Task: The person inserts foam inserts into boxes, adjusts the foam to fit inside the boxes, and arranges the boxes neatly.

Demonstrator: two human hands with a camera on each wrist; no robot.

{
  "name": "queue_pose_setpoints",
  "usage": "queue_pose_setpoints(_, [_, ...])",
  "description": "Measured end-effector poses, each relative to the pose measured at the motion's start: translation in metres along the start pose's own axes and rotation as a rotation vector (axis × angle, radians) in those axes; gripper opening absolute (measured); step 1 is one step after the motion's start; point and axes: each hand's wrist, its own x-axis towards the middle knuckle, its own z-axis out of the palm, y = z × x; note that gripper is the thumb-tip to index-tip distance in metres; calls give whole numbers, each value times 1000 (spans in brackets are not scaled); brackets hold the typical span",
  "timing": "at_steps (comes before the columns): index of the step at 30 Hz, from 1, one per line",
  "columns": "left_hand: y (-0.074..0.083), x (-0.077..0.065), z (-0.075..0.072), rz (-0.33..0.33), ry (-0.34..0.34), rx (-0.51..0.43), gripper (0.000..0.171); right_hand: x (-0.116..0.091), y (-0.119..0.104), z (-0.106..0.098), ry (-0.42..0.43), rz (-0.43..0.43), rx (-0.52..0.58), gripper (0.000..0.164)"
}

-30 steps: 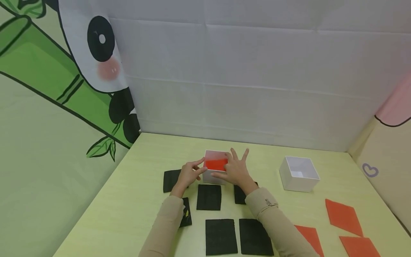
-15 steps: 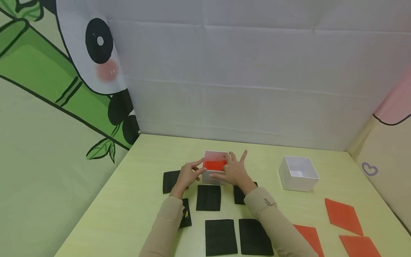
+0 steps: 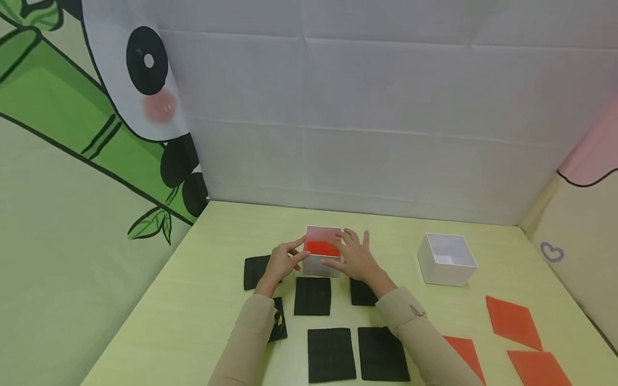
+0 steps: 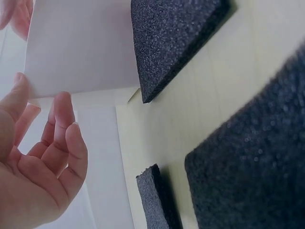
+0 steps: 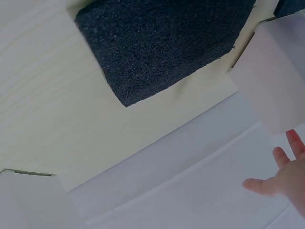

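A small white square box (image 3: 318,266) stands near the back of the table, with a red sheet (image 3: 322,248) lying inside it. My left hand (image 3: 280,264) pinches the box's left side near the front corner, thumb in front; the left wrist view shows its other fingers loosely bent beside the wall. At the right rim is my right hand (image 3: 358,260), fingers spread and mostly straight, fingertips by the edge. In the right wrist view that hand (image 5: 288,174) reaches up to the box's corner. Whether the right fingertips touch the red sheet is unclear.
Several black foam squares (image 3: 313,296) lie in front of the box, some partly under the arms. A second white box (image 3: 448,259) stands to the right, holding nothing visible. Several orange-red squares (image 3: 514,323) lie at front right. A white backdrop (image 3: 338,134) rises behind the table.
My right hand's fingers have shifted off the inside of the box to its right rim and spread less stiffly. The left hand keeps its grip; the box stays in place.
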Motion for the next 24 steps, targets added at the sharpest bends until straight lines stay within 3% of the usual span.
queue_pose_setpoints(24, [-1,2,-1,-7,-13,-19,50,-42,6,-26,77,-45,142,66])
